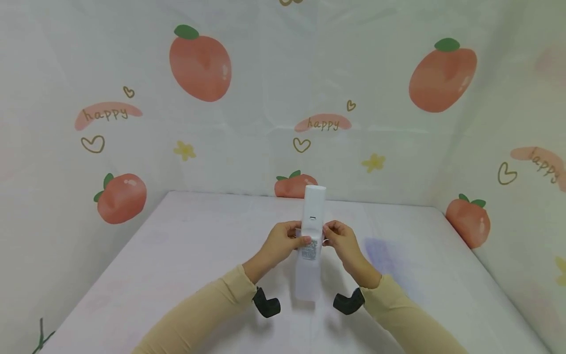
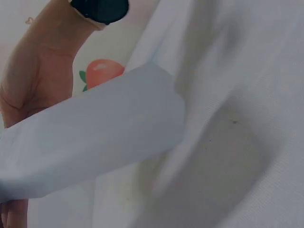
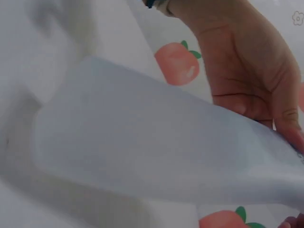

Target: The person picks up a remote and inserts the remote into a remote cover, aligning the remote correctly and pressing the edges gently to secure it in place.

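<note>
A long white device point(image 1: 314, 206) stands nearly upright between the hands in the head view, with a small slot and a grey printed label on its near face. A pale, translucent sleeve point(image 1: 307, 282) covers its lower part. From the left side, the left hand point(image 1: 279, 241) grips it, thumb across the label. The right hand point(image 1: 347, 244) pinches at its right edge, level with the label. In the left wrist view, the smooth sleeve point(image 2: 114, 118) hides part of the right hand point(image 2: 45, 76). The left hand point(image 3: 251, 66) shows behind it in the right wrist view.
A pale cloth covers the table point(image 1: 212, 221), with a faint purple patch point(image 1: 382, 255) to the right. Behind hangs a white curtain point(image 1: 274, 59) printed with peaches and lettering. A black wrist camera point(image 1: 267, 303) sits below the left wrist, another point(image 1: 348, 301) below the right.
</note>
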### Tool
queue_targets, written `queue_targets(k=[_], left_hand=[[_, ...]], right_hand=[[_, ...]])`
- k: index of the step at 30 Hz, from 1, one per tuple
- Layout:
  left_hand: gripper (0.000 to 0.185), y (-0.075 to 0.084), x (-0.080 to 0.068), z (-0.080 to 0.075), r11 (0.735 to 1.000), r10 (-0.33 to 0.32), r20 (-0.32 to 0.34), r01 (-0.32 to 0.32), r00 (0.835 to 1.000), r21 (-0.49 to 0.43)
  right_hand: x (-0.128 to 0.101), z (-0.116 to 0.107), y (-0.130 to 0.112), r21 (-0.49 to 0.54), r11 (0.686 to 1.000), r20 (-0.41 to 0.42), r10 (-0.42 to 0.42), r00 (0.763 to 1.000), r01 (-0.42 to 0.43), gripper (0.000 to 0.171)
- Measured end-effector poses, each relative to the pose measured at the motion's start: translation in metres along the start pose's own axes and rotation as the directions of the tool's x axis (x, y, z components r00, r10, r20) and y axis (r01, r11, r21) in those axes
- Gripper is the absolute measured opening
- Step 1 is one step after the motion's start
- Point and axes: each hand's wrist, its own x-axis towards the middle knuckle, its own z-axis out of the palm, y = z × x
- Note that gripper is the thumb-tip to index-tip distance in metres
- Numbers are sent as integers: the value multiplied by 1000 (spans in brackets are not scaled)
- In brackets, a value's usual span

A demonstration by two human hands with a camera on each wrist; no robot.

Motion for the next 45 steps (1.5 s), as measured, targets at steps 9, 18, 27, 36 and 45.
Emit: queue_targets(k=[9, 18, 27, 36, 45], left_hand=[[41, 0, -3, 2, 997, -57, 30, 55, 998, 55], [38, -1, 0, 3, 998, -5, -70, 9, 998, 64], [67, 0, -2, -1, 984, -106, -99, 90, 989, -155], [24, -3, 0, 1, 943, -187, -127, 141, 974, -302], [15, -3, 6, 5, 902, -285, -242, 174, 927, -395]], right_hand=[[2, 9, 8, 76, 996, -3, 49, 999, -49, 13], [-8, 15, 7, 111, 994, 90, -12, 996, 2, 42], [-5, 5, 11, 198, 975, 112, 80, 991, -101, 37], [-4, 4, 11, 237, 966, 140, 71, 988, -103, 36], [-10, 11, 12, 82, 996, 208, 10, 978, -28, 39]])
